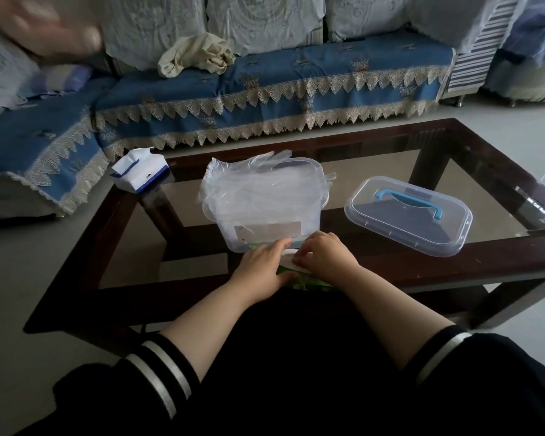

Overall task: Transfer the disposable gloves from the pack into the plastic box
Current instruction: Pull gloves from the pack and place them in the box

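Head view
Table (500, 171): dark wooden frame with a glass top, standing in front of a sofa (264, 86) covered in blue cloth with lace trim.
Plastic box (264, 212): clear, open, near the middle of the table's front edge, a white label on its near wall.
Gloves (249, 180): a stack of thin clear gloves draped across the top of the box, the finger ends pointing toward the back right and hanging past the rim.
Pack (299, 280): green and white, at the table's front edge just in front of the box, mostly hidden under the hands.
Left hand (264, 262): on the pack, fingers reaching toward the base of the box; whether they grasp anything I cannot tell.
Right hand (324, 253): just beside the left, fingers curled down onto the white part of the pack, pinching it.
Lid (409, 215): clear with a blue handle, lying flat toward the right edge of the table, apart from the box.
Tissue pack (139, 173): white and blue, at the back left corner.
Cloth (195, 55): crumpled, beige, on the sofa seat.
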Demonstrator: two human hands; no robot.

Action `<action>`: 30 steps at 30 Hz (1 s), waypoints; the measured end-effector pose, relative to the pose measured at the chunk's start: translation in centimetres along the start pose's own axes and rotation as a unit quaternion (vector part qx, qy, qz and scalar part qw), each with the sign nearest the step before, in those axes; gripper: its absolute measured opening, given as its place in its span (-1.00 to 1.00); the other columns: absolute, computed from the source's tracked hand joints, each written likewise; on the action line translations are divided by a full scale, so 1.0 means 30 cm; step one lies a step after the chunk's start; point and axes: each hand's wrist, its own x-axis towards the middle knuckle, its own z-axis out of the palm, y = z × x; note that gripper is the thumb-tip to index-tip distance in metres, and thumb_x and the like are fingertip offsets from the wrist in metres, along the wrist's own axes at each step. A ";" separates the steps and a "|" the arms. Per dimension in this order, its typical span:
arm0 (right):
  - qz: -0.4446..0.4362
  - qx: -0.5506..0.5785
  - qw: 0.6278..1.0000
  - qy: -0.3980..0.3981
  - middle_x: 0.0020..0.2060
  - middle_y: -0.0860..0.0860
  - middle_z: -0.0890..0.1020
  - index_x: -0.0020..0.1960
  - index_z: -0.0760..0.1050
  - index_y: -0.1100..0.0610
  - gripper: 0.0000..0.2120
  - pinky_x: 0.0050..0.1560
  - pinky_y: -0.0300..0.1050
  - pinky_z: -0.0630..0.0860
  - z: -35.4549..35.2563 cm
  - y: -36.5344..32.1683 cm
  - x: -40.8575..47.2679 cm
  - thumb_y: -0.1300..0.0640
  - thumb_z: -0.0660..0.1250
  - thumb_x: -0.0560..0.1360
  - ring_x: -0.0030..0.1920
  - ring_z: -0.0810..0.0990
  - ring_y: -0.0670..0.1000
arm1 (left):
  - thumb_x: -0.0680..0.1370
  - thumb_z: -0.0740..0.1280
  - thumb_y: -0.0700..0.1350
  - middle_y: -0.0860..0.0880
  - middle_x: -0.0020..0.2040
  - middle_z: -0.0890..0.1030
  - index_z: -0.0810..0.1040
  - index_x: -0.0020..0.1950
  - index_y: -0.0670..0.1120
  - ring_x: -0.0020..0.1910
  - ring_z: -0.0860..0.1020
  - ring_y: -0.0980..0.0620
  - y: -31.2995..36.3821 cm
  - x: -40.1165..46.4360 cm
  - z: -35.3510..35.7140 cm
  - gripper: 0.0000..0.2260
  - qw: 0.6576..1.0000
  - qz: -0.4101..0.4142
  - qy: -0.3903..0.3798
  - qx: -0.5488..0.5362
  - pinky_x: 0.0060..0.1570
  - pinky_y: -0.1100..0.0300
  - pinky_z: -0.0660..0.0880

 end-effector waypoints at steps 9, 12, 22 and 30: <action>0.033 0.261 0.961 0.079 -0.20 0.07 0.63 -0.10 0.64 0.17 -0.92 -0.11 -0.12 0.46 -0.055 -0.012 -0.035 0.18 0.38 0.50 -0.19 0.55 0.01 | 0.44 0.50 -0.01 -0.02 0.31 0.55 0.48 0.36 0.03 0.32 0.47 -0.06 -0.043 0.020 0.024 -0.49 0.997 0.021 0.057 -0.037 0.27 -0.01 0.42; 0.060 0.494 0.864 0.080 -0.27 0.04 0.59 -0.15 0.58 0.17 -0.88 -0.24 -0.22 0.47 -0.106 -0.016 -0.069 0.23 0.32 0.54 -0.28 0.51 -0.05 | 0.42 0.50 -0.03 -0.02 0.24 0.59 0.57 0.26 0.00 0.27 0.51 -0.06 -0.043 0.020 0.025 -0.58 0.996 0.020 0.070 -0.043 0.19 0.02 0.47; -0.018 0.699 0.709 0.094 -0.16 0.00 0.63 -0.25 0.64 0.04 -0.86 0.08 0.06 0.50 -0.227 0.020 -0.120 0.01 0.36 0.35 -0.07 0.57 0.03 | 0.55 0.37 0.03 0.07 0.38 0.46 0.40 0.43 0.01 0.33 0.44 0.06 0.024 -0.013 -0.011 -0.54 0.999 -0.008 0.034 0.009 0.23 0.17 0.37; -0.085 0.626 0.761 0.150 -0.25 -0.05 0.68 -0.24 0.70 0.03 -0.85 -0.10 -0.16 0.63 -0.224 0.000 -0.148 0.13 0.34 0.36 -0.20 0.64 -0.11 | 0.53 -0.16 0.31 -0.10 -0.15 0.70 0.59 -0.06 -0.12 -0.22 0.68 0.00 0.185 -0.114 -0.282 -0.33 0.880 -0.053 0.176 -0.438 -0.21 0.18 0.63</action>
